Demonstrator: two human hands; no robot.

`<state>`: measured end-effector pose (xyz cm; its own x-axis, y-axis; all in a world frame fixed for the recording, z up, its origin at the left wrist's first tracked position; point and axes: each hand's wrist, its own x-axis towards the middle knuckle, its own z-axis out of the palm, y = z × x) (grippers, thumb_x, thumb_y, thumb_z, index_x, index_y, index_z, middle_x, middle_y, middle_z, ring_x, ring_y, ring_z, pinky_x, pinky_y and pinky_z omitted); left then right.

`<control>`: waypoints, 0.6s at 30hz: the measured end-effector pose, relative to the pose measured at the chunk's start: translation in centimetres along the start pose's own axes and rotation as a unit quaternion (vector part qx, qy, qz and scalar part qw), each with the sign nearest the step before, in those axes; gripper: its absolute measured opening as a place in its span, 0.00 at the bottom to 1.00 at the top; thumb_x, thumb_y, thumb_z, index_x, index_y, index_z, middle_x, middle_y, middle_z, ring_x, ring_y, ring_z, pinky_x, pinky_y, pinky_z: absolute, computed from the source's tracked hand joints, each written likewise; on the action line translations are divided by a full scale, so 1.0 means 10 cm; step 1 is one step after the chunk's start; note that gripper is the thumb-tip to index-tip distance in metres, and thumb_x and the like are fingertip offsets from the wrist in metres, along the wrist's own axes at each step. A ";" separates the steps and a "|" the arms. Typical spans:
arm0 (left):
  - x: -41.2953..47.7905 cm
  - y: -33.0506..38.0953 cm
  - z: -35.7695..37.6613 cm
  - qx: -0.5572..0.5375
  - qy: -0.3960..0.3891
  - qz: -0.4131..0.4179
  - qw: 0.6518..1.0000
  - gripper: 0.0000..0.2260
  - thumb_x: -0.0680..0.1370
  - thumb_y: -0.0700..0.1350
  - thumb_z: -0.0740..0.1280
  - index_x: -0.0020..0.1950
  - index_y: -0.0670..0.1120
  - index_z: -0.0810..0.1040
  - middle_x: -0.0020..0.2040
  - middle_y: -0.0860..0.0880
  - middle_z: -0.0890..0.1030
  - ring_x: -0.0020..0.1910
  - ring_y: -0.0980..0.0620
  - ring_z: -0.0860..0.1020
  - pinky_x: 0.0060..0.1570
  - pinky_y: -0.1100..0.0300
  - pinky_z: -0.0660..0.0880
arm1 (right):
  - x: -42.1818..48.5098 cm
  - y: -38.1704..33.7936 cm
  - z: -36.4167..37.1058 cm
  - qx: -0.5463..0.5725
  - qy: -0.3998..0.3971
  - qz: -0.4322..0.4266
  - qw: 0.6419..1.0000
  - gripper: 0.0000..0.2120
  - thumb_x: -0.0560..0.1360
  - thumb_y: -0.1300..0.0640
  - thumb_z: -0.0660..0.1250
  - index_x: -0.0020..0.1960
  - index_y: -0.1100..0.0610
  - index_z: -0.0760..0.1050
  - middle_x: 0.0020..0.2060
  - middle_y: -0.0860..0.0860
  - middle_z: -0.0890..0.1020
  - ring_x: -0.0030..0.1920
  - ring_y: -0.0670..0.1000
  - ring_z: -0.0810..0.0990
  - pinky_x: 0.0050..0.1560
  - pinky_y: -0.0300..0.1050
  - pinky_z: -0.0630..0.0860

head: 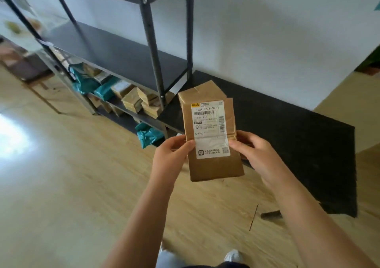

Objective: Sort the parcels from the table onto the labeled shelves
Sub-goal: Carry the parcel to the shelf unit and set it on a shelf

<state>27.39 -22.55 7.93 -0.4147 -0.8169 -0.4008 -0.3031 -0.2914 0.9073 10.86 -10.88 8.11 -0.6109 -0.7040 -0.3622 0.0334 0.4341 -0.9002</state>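
Parcel (211, 140), a flat brown cardboard mailer, sits upright between my two hands, held in the air over the wooden floor (72, 185) and near the end of the metal shelf rack (152, 41). My left hand (172, 154) pinches its left edge, thumb pressed on the front just beside the white shipping label (210, 129), the other fingers hidden behind. My right hand (253, 154) mirrors that on the right edge, thumb tip touching the label's lower corner. Both hands are clamped on the lower half of the pack; its top stands free above my fingertips.

I judge it light and fairly stiff (it stays straight with no sag above the grip), though the card looks creased near my right thumb, so it may bend if squeezed. Holding by the two long edges seems soundest, and keeps the label readable. Other parcels (133, 101) lie on the low shelf beyond my left fingers.
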 end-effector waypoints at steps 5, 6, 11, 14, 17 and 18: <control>0.22 -0.11 -1.18 -0.026 0.085 -0.016 0.996 0.12 0.76 0.48 0.71 0.59 0.49 0.82 0.51 0.50 0.86 0.50 0.53 0.84 0.48 0.59 0.80 | 0.17 -0.32 1.22 -0.021 -0.067 0.002 0.998 0.19 0.73 0.45 0.72 0.62 0.44 0.76 0.53 0.43 0.84 0.54 0.46 0.83 0.57 0.48 0.78; 0.26 -0.14 -1.41 -0.032 0.099 -0.017 0.994 0.12 0.76 0.47 0.72 0.59 0.49 0.82 0.51 0.49 0.86 0.49 0.53 0.84 0.47 0.59 0.80 | 0.20 -0.38 1.45 -0.025 -0.078 0.001 0.997 0.18 0.72 0.45 0.73 0.61 0.44 0.77 0.53 0.43 0.85 0.55 0.47 0.83 0.60 0.50 0.77; 0.39 -0.19 -2.34 -0.074 0.135 -0.024 0.988 0.13 0.78 0.42 0.70 0.62 0.42 0.80 0.53 0.43 0.85 0.47 0.51 0.84 0.42 0.62 0.80 | 0.31 -0.67 2.41 -0.029 -0.139 -0.011 0.990 0.06 0.74 0.49 0.72 0.50 0.42 0.78 0.48 0.42 0.85 0.49 0.44 0.84 0.48 0.42 0.79; 0.44 -0.22 -2.74 -0.090 0.158 -0.031 0.983 0.12 0.79 0.40 0.68 0.61 0.41 0.80 0.52 0.43 0.85 0.45 0.53 0.83 0.40 0.66 0.80 | 0.40 -0.81 2.87 -0.041 -0.156 -0.003 0.987 0.12 0.72 0.44 0.73 0.54 0.43 0.78 0.50 0.43 0.86 0.54 0.48 0.83 0.57 0.53 0.79; 0.56 -0.26 -3.06 -0.096 0.188 -0.043 0.977 0.13 0.78 0.43 0.69 0.62 0.43 0.80 0.52 0.45 0.86 0.50 0.51 0.84 0.48 0.60 0.80 | 0.54 -0.93 3.25 -0.046 -0.180 -0.003 0.983 0.19 0.73 0.46 0.73 0.63 0.47 0.78 0.53 0.45 0.86 0.55 0.49 0.83 0.60 0.55 0.78; 0.62 -0.27 -3.15 -0.094 0.196 -0.046 0.975 0.14 0.78 0.43 0.69 0.63 0.43 0.80 0.53 0.46 0.86 0.51 0.51 0.84 0.50 0.58 0.80 | 0.60 -0.98 3.36 -0.048 -0.189 -0.004 0.981 0.20 0.73 0.46 0.72 0.64 0.48 0.77 0.53 0.45 0.86 0.55 0.49 0.84 0.60 0.54 0.79</control>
<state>52.69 -42.53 6.98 -0.0232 -0.8999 -0.4354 -0.1448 -0.4279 0.8922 33.46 -38.29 6.63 -0.2728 -0.8575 -0.4362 -0.0561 0.4668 -0.8826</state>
